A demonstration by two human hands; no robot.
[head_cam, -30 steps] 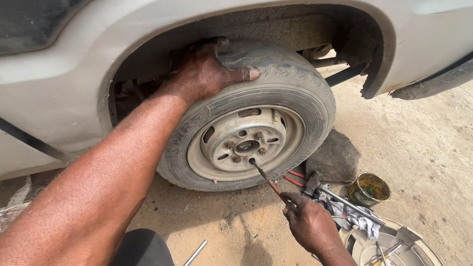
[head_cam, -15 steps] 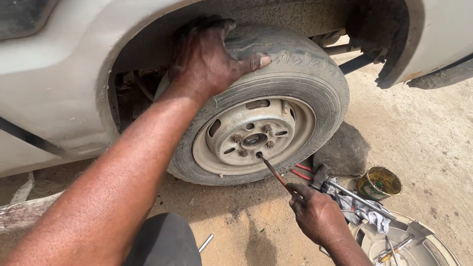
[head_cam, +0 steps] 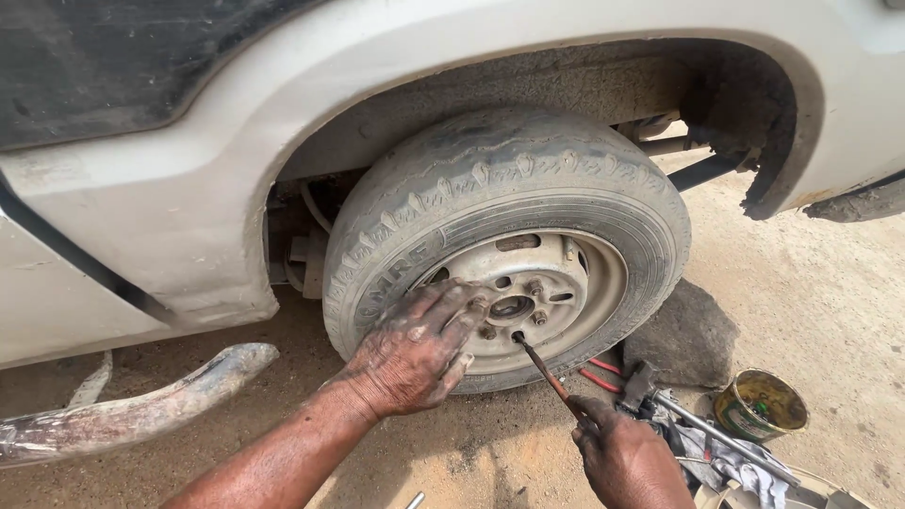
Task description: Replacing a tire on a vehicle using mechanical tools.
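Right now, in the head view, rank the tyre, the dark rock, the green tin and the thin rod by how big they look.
1. tyre
2. dark rock
3. green tin and thin rod: too different in shape to rank, the rod long and slim, the tin rounder.

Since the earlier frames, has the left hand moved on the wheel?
Yes. The left hand has come down from the top of the tyre to the rim, its fingers now beside the hub.
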